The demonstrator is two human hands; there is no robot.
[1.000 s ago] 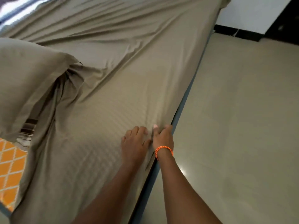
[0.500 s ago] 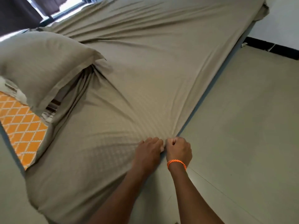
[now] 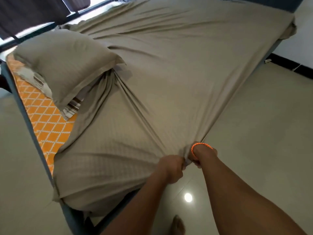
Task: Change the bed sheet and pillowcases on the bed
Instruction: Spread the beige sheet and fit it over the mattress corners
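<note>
A taupe bed sheet (image 3: 177, 68) covers most of the bed. My left hand (image 3: 171, 167) and my right hand (image 3: 201, 156), which wears an orange bracelet, both grip a bunched fold of the sheet's near edge, side by side at the bed's right side. Taut creases run from my hands toward a pillow (image 3: 62, 60) in a matching taupe case at the left. A striped inner pillow end pokes out of the case. The orange patterned mattress (image 3: 44, 119) lies bare along the left edge.
The grey bed frame (image 3: 25, 114) borders the mattress on the left and near corner. Glossy pale floor tiles (image 3: 254, 133) spread to the right. A dark curtain (image 3: 30, 12) hangs at the far left. A bare foot (image 3: 178, 225) shows at the bottom.
My hands went from lying on the sheet at the edge to gripping it and pulling it back toward me. The view has backed away, showing more of the bed.
</note>
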